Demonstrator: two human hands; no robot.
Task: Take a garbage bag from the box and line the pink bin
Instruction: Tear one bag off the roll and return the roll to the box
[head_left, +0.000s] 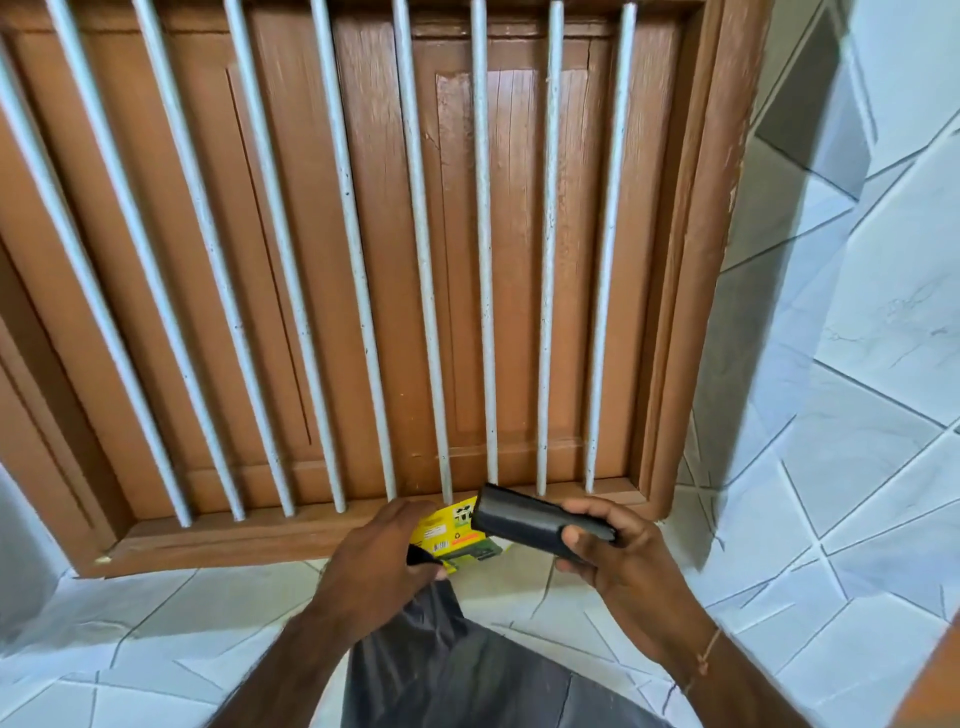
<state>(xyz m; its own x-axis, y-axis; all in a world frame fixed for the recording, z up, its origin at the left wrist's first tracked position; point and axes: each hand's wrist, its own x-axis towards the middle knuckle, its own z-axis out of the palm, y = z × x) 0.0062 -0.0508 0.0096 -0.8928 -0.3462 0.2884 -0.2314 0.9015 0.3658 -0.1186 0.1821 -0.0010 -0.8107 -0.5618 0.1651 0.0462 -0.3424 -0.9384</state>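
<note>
My right hand (613, 551) grips a dark grey roll of garbage bags (524, 519), held level just below the window sill. My left hand (379, 561) pinches the top of a loose grey garbage bag (447, 670) that hangs down between my forearms. Behind both hands a yellow and green bag box (457, 530) rests on the sill, partly hidden by the roll and my left hand. The pink bin is not in view.
A brown wooden window (363, 260) with closed shutters and several white vertical bars (483, 260) fills the upper view. Its sill (234, 540) runs along the bottom. White marbled wall tiles (857, 415) surround it on the right and below.
</note>
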